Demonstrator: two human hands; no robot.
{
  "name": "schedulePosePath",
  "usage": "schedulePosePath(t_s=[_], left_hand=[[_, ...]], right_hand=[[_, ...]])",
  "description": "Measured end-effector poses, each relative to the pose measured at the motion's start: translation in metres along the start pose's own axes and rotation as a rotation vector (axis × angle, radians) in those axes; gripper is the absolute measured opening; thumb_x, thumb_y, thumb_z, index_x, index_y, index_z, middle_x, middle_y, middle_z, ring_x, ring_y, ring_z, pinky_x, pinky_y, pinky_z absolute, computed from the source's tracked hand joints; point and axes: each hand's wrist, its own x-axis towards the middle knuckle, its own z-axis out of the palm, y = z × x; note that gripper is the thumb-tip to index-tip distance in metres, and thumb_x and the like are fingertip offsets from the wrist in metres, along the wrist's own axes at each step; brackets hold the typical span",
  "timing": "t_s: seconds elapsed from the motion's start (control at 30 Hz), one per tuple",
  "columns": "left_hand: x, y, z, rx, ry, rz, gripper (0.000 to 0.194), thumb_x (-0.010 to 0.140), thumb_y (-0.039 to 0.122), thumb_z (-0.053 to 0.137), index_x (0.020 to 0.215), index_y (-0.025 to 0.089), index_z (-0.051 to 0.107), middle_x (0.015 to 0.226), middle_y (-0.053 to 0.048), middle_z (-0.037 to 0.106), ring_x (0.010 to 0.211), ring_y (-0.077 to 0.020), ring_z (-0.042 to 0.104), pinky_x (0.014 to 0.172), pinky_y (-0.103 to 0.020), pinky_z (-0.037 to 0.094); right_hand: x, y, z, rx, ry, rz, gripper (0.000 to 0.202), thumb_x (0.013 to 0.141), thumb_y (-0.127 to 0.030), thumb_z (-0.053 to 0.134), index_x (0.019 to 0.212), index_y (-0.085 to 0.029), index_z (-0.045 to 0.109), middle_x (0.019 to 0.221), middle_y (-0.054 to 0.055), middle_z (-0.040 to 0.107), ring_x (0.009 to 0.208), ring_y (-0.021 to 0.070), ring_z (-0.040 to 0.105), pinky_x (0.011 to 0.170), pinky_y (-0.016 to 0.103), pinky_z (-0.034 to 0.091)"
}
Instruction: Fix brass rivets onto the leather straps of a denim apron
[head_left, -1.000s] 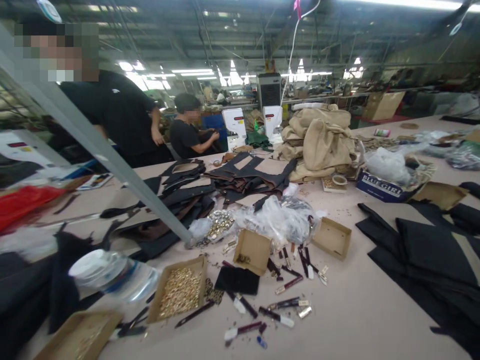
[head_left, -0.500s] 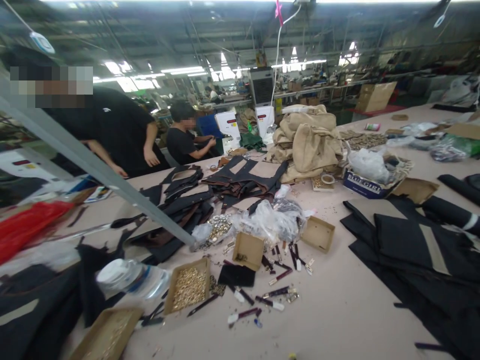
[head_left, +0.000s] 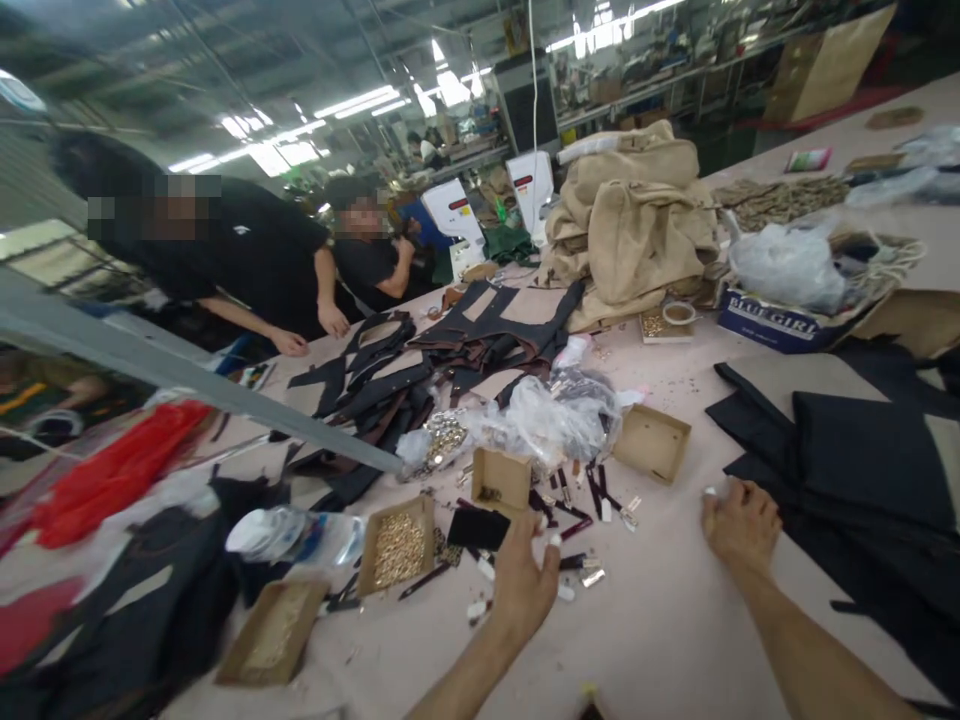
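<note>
The landmark here is the cardboard box of small gold-coloured metal fittings (head_left: 368, 558), which sits on the pale tabletop (head_left: 652, 620). To the right of this box, the left hand (head_left: 525, 575) is above the tabletop, with its thumb and fingers moderately apart; I see nothing gripped between them. White coverings show at some of its fingertips. Dark strips with metal ends (head_left: 574, 562) lie scattered right of the box, around this hand and next to it. The black rectangular pad (head_left: 477, 529) is just right of the box, near the same hand.

The right hand (head_left: 742, 525) is farther to the right of the box, its fingers curled narrowly; I cannot tell whether it holds something. It is close to the folded black fabric pieces (head_left: 870, 440), which lie at the far right of the box.

Beyond the box and rightward, there are a cardboard box with dark bits (head_left: 510, 468), crumpled clear plastic bags (head_left: 540, 415) and a shallow cardboard box (head_left: 652, 443). To its left, a transparent plastic jar (head_left: 296, 535) lies tilted.
</note>
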Motion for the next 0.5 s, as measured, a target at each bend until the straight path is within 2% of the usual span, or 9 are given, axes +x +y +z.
schedulePosePath(t_s=[0.1,0.17,0.27,0.3,0.37,0.43,0.5], left_hand=[[0.100,0.025,0.027,0.076,-0.095,0.192,0.029,0.084,0.016,0.052,0.112,0.021,0.054,0.111,-0.010,0.062,0.108,-0.0257,0.058,0.096,-0.042,0.049],[0.164,0.041,0.049,0.151,-0.159,0.342,0.045,0.081,0.017,0.056,0.125,0.018,0.051,0.125,-0.014,0.058,0.118,-0.0277,0.053,0.103,-0.043,0.045],[0.243,0.053,0.089,0.265,-0.295,0.559,0.062,0.080,0.031,0.066,0.138,0.020,0.047,0.143,-0.015,0.049,0.137,-0.0331,0.038,0.116,-0.051,0.032],[0.264,0.052,0.103,0.325,-0.365,0.604,0.071,0.075,0.034,0.072,0.140,0.023,0.047,0.149,-0.015,0.044,0.142,-0.0373,0.031,0.118,-0.058,0.025],[0.294,0.044,0.125,0.453,-0.500,0.659,0.082,0.065,0.031,0.081,0.140,0.026,0.049,0.159,-0.014,0.031,0.148,-0.0457,0.019,0.117,-0.071,0.013],[0.315,0.028,0.137,0.526,-0.564,0.679,0.081,0.061,0.022,0.081,0.137,0.027,0.054,0.164,-0.013,0.023,0.148,-0.0502,0.013,0.114,-0.076,0.013],[0.328,0.009,0.137,0.520,-0.555,0.685,0.075,0.063,0.015,0.076,0.135,0.026,0.057,0.165,-0.011,0.022,0.149,-0.0491,0.013,0.115,-0.073,0.019]], right_hand=[[-0.003,-0.001,0.007,-0.015,-0.001,0.013,0.050,0.093,-0.043,0.053,0.131,-0.011,0.056,0.131,0.025,0.051,0.115,0.0396,0.046,0.086,0.047,0.035],[0.000,-0.002,0.009,-0.012,0.001,0.032,0.049,0.093,-0.043,0.053,0.130,-0.011,0.056,0.131,0.026,0.050,0.117,0.0406,0.046,0.088,0.049,0.034],[0.005,-0.004,0.013,-0.011,0.002,0.048,0.050,0.093,-0.044,0.052,0.131,-0.012,0.055,0.132,0.026,0.050,0.118,0.0416,0.046,0.090,0.051,0.034],[0.006,-0.005,0.014,-0.011,-0.004,0.049,0.051,0.093,-0.045,0.051,0.131,-0.012,0.055,0.132,0.027,0.050,0.118,0.0420,0.046,0.090,0.051,0.034],[0.007,-0.005,0.016,-0.015,-0.022,0.048,0.053,0.092,-0.046,0.051,0.132,-0.011,0.055,0.133,0.027,0.050,0.120,0.0433,0.045,0.090,0.052,0.034],[0.008,-0.006,0.016,-0.025,-0.035,0.054,0.054,0.092,-0.047,0.052,0.132,-0.011,0.055,0.135,0.027,0.049,0.121,0.0447,0.044,0.091,0.054,0.034],[0.009,-0.005,0.015,-0.037,-0.053,0.064,0.054,0.091,-0.047,0.053,0.132,-0.011,0.055,0.136,0.027,0.048,0.122,0.0451,0.043,0.091,0.055,0.034]])
